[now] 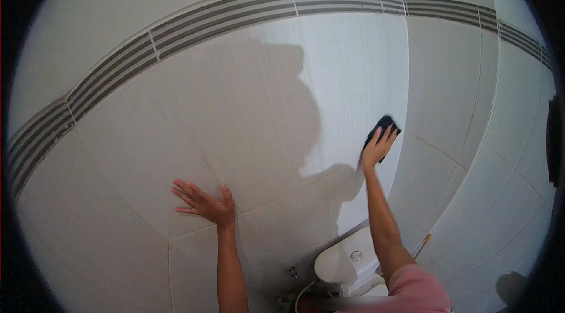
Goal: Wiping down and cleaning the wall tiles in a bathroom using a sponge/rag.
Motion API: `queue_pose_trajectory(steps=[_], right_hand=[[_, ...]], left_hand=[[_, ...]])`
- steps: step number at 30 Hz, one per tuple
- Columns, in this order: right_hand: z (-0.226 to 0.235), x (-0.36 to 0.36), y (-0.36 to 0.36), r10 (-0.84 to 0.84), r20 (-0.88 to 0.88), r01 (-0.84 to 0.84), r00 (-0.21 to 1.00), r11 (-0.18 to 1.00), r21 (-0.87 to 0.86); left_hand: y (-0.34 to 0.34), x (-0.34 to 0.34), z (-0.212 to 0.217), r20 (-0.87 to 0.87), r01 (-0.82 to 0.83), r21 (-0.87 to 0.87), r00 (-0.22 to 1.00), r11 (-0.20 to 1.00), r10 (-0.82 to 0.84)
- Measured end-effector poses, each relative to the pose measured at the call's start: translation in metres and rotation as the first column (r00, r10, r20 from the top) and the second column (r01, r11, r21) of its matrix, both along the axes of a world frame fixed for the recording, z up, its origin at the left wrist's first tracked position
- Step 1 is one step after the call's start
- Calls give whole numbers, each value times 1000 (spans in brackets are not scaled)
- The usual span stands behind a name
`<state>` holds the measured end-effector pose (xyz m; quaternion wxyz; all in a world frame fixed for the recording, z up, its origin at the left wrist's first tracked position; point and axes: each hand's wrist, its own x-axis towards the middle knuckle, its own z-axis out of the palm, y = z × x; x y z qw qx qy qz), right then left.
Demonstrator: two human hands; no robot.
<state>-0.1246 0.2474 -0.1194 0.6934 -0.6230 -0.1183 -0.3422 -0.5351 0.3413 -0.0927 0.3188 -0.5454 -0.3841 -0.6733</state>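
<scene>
My left hand (203, 202) rests against the tiled wall (235, 119) with its fingers spread, holding nothing. Farther right and higher, my right hand (379, 146) presses a black cloth (385, 123) to the same wall, close to the corner. The cloth shows above the fingertips and at both sides of the hand; the part under the palm is hidden. My right arm reaches up in a pink sleeve. The wall tiles are pale with fine vertical lines, and the shadow of my head and arm falls across them.
Below my right arm stands a white toilet cistern (335, 263) with a round push button (356, 256). A small metal valve (292, 272) and a pale hose (303, 295) are left of it. A striped tile border (235, 16) crosses above. A dark object (554, 139) hangs at the far right.
</scene>
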Motion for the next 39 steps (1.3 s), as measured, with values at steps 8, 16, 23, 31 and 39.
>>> queue_pose_trajectory(steps=[8,16,23,31,39], right_hand=[[76,-174,13,407,712,-121,573,901,-417],[225,-102,-3,329,878,-7,347,937,-348],[243,65,-27,37,593,10,805,997,-75],[93,105,-20,27,453,-11,891,999,-37],[-98,-7,8,4,-312,11,950,999,48]], left_hand=[[0,-3,-1,-15,5,10,1000,1000,-5],[-1,-2,-3,-4,-7,-11,1000,1000,7],[5,-1,-5,11,-30,14,999,999,30],[5,1,-7,14,-22,16,1000,1000,22],[1,1,-4,-1,-7,25,1000,1000,7]])
